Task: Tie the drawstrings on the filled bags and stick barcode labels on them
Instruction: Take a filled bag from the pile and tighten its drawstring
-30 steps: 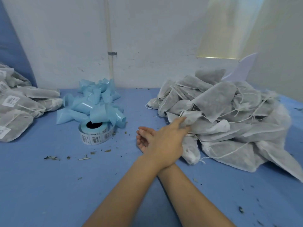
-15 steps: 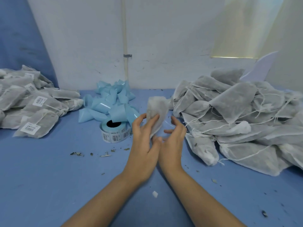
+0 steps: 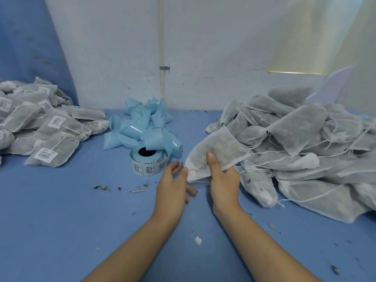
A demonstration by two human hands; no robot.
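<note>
A person's two bare forearms reach over a blue table (image 3: pixel 61 220); the right hand (image 3: pixel 223 180) grips one filled bag (image 3: pixel 221 149), thumb pressed on its front and fingers curled behind, and holds it just above the tabletop. The left hand (image 3: pixel 173 184) is loosely spread and holds nothing; its thumb tip sits against the bag's lower, paler end, which looks like the untied mouth. A thin drawstring (image 3: pixel 200 181) trails between the hands. Just beyond the left hand stands the label roll (image 3: pixel 149 161), with a tangle of blue backing strip (image 3: pixel 142 127) behind it; well off to that hand's left lie labelled bags (image 3: pixel 50 135). Right beside the right hand rises the heap of untied bags (image 3: pixel 305 139).

Likely risks: the mouth hangs downward, so dried filling may spill like the crumbs (image 3: pixel 101 187) near the left hand; the fine cord may slip from the fingers; loose strings from the heap may snag the bag.
</note>
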